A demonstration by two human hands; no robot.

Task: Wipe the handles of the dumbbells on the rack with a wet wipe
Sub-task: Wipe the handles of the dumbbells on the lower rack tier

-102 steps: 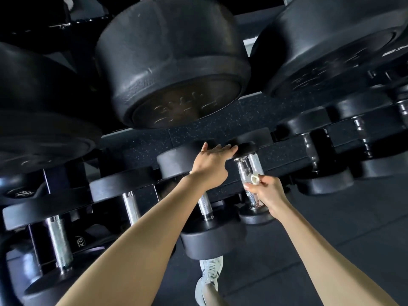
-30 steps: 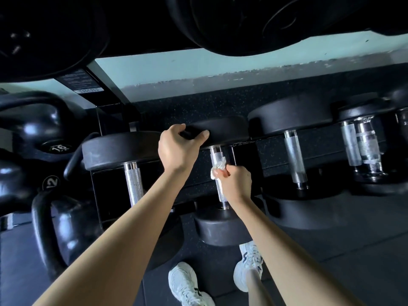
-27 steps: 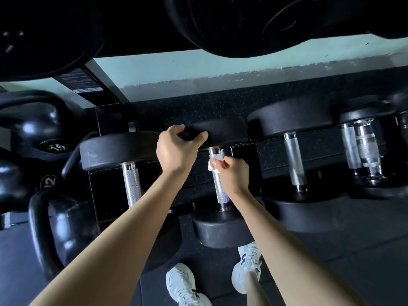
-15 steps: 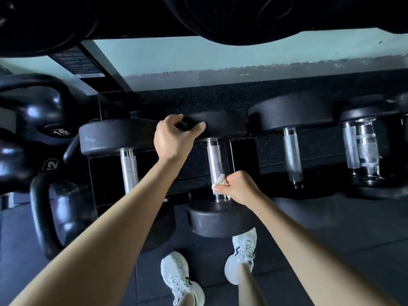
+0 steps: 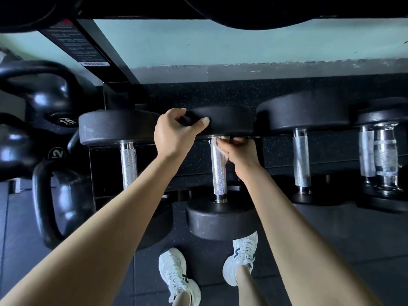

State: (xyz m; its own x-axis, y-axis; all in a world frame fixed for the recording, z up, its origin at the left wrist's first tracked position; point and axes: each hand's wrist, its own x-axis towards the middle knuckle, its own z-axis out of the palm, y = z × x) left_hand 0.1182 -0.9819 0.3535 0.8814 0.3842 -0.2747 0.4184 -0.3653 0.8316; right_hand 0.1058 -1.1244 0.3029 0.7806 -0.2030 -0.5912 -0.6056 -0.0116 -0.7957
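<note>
A black dumbbell with a knurled chrome handle [image 5: 218, 173] lies on the low rack in the middle of the view. My left hand [image 5: 174, 133] grips the rim of its far head [image 5: 229, 120]. My right hand [image 5: 239, 154] presses a white wet wipe [image 5: 217, 144] against the top of that handle, just under the far head. The near head [image 5: 218, 219] sticks out over the floor. A second dumbbell handle [image 5: 128, 164] stands to the left and a third handle [image 5: 301, 160] to the right.
Black kettlebells [image 5: 50, 98] marked 16 and 12 crowd the left side, one with a big loop handle [image 5: 44, 204]. Smaller chrome dumbbells [image 5: 379, 155] sit far right. Large dumbbell heads [image 5: 254, 16] hang overhead on an upper shelf. My white shoes [image 5: 176, 277] stand on the dark floor below.
My right hand has slid the wipe from the handle's lower end up to its top, under the far head. My left hand stays on the far head.
</note>
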